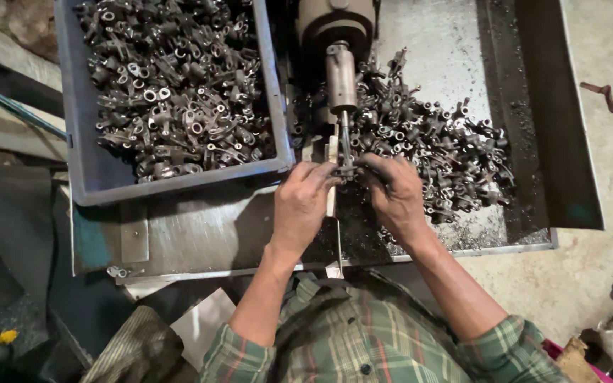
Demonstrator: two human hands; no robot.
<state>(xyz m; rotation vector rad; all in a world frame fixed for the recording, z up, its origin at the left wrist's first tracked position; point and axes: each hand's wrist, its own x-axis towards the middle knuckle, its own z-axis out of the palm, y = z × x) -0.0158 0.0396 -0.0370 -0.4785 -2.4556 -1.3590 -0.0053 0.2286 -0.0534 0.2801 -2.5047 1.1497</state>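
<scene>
My left hand (301,204) and my right hand (394,193) meet at a small dark metal part (345,170) held under the tip of a machine spindle (341,78). Both hands pinch this part between their fingertips. The spindle's thin tool (345,135) comes down onto the part. A pile of similar forked metal parts (434,142) lies just right of my right hand on the steel machine table (200,234). My sleeves are green plaid.
A grey plastic crate (79,142) full of the same metal parts (172,85) stands at the left of the spindle. A dark trough (540,120) borders the table at the right. Concrete floor (604,276) lies beyond, with a rusty piece (602,93) on it.
</scene>
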